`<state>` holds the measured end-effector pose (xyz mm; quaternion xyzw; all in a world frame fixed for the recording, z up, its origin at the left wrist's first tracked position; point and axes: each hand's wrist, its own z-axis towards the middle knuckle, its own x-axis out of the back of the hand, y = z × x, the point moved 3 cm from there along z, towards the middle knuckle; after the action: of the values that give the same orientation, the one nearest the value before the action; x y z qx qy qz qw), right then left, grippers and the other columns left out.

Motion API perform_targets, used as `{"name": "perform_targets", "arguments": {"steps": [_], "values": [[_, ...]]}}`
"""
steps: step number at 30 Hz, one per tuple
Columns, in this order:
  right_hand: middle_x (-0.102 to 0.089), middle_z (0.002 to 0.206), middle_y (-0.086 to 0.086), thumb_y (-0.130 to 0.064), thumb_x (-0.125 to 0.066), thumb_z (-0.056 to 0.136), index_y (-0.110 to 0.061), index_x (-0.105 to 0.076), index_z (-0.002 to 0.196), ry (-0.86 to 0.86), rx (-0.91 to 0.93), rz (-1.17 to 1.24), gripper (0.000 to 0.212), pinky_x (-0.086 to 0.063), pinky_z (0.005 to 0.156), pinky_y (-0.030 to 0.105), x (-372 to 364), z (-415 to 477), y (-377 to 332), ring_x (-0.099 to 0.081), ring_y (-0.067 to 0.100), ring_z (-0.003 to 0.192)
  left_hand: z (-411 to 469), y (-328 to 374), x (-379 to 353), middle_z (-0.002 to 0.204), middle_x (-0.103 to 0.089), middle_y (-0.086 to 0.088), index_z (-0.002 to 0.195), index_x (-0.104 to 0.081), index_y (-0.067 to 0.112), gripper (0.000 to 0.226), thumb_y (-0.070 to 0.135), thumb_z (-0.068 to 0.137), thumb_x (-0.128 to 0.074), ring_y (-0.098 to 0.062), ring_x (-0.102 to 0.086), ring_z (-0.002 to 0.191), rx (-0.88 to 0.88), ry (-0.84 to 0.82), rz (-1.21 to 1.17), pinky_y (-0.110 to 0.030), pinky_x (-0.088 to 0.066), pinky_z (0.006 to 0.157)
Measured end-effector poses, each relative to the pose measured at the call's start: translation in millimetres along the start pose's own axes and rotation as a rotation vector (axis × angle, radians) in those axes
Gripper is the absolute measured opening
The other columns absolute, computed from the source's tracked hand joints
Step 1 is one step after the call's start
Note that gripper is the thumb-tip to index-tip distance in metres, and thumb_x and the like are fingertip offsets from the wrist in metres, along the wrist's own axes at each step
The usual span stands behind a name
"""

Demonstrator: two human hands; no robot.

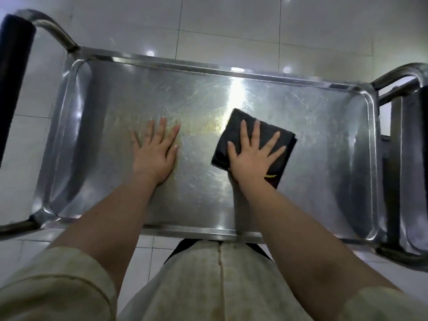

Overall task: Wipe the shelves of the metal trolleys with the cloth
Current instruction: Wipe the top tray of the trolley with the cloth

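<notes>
Steel top shelf (324, 158) of a trolley fills the middle of the frame, seen from straight above, with a raised rim all round and tube handles curving off at upper left (55, 31) and at the right edge (398, 75). White floor tiles (254, 26) show beyond it.

Right hand (252, 156) lies flat on a folded dark cloth (234, 126), right of centre on the shelf. Its fingers (254, 133) are spread and pressing down, not curled round the cloth; palm and fingers pin it to the metal. A small yellow mark shows on the cloth near the wrist.

Left hand (155, 154) rests bare on the shelf left of centre, fingers straight and loosely together, holding nothing. It looks like a brace to steady the trolley.

Shelf surface carries swirl marks and a yellowish smear (208, 128) between the two hands, just beside the cloth's left corner. Ceiling light glares in a streak down the middle.

Judgement: wiping of this top shelf is under way, not finished. The smear and the left half look unwiped, though glare makes that hard to call.

Next move calls for sliding the cloth leftward across the smear with steady downward pressure, then into the rounded corners along the rim. The left hand would need to lift clear of the cloth's path. A second trolley's shelf (414, 181) shows at the right edge, presumably waiting its turn. Lower shelves are hidden.
</notes>
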<state>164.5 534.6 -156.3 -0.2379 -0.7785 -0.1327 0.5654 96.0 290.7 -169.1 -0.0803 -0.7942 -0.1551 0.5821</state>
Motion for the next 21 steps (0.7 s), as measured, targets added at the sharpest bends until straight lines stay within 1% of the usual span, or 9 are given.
{"name": "perform_targets", "arguments": {"steps": [3,5,6,9,12,14,17,18,21], "values": [[0.013,0.164,-0.011,-0.070,-0.016,0.094,-0.046,0.007,0.153,-0.041,0.384,-0.071,0.068,0.015,0.108,0.072,-5.9,-7.3,-64.6,0.020,0.048,0.144,-0.6,-3.2,0.2,0.166,0.002,0.002,0.156,-0.007,0.037,0.062,0.051,0.096,-0.014,-0.026,0.006,0.152,0.072,0.022,-0.056,-0.059,0.007,0.118],[0.005,0.165,-0.012,-0.072,-0.020,0.093,-0.048,0.001,0.153,-0.036,0.509,-0.099,0.068,0.012,0.109,0.071,-3.6,-2.5,-62.0,0.016,0.045,0.146,-0.7,-4.1,-1.1,0.166,0.002,0.003,0.157,-0.009,0.036,0.064,0.052,0.095,-0.017,-0.026,0.006,0.152,0.097,0.029,-0.061,-0.057,0.008,0.118],[0.004,0.165,-0.013,-0.073,-0.020,0.092,-0.049,0.000,0.153,-0.023,0.514,-0.104,0.068,0.013,0.109,0.070,-0.6,5.1,-47.9,0.015,0.043,0.147,-0.3,-4.1,-2.3,0.166,0.001,0.003,0.157,-0.010,0.035,0.065,0.052,0.095,-0.017,-0.025,0.005,0.152,0.097,0.028,-0.055,-0.057,0.008,0.118],[0.006,0.163,-0.016,-0.075,-0.017,0.091,-0.052,0.002,0.152,0.020,0.286,-0.077,0.068,0.015,0.110,0.068,13.1,39.7,29.0,0.014,0.041,0.148,2.0,-2.6,-3.0,0.166,0.004,0.003,0.157,-0.007,0.036,0.064,0.053,0.096,-0.014,-0.024,0.007,0.152,0.093,0.016,-0.015,-0.060,0.007,0.118],[0.005,0.164,-0.014,-0.075,-0.015,0.090,-0.051,0.000,0.152,0.030,0.016,-0.020,0.068,0.007,0.112,0.070,32.3,65.3,110.2,0.011,0.041,0.148,2.9,-1.1,-3.9,0.165,0.008,0.002,0.157,-0.001,0.036,0.062,0.052,0.098,-0.013,-0.025,0.009,0.152,0.097,0.005,0.033,-0.061,0.007,0.117],[0.007,0.165,-0.012,-0.072,-0.016,0.092,-0.049,0.002,0.153,0.007,-0.078,-0.006,0.067,0.004,0.111,0.070,37.2,70.6,126.1,0.013,0.043,0.147,3.1,0.0,-1.7,0.165,0.008,0.002,0.157,0.000,0.035,0.061,0.051,0.099,-0.014,-0.026,0.009,0.151,0.099,0.001,0.053,-0.060,0.009,0.116],[0.014,0.164,-0.010,-0.071,-0.012,0.093,-0.046,0.008,0.153,0.003,-0.109,0.020,0.068,0.006,0.109,0.073,31.8,68.5,77.3,0.018,0.047,0.145,4.1,0.2,2.0,0.165,0.008,0.001,0.157,-0.002,0.034,0.060,0.047,0.102,-0.023,-0.026,0.009,0.151,0.107,-0.013,0.061,-0.061,0.008,0.116],[0.018,0.163,-0.010,-0.071,-0.011,0.092,-0.046,0.011,0.152,-0.007,-0.033,-0.008,0.069,0.008,0.108,0.074,26.7,65.9,46.2,0.020,0.048,0.144,4.4,-0.4,2.8,0.165,0.008,0.001,0.157,-0.002,0.034,0.060,0.046,0.102,-0.023,-0.026,0.009,0.151,0.108,-0.013,0.063,-0.061,0.007,0.117],[0.018,0.163,-0.010,-0.071,-0.014,0.093,-0.045,0.009,0.153,-0.064,0.357,-0.066,0.069,0.017,0.106,0.072,9.6,36.4,-57.8,0.023,0.048,0.143,3.4,-2.0,2.9,0.165,0.008,0.001,0.157,-0.001,0.034,0.064,0.052,0.095,-0.009,-0.026,0.006,0.152,0.108,-0.031,0.081,-0.062,0.003,0.117]]}}
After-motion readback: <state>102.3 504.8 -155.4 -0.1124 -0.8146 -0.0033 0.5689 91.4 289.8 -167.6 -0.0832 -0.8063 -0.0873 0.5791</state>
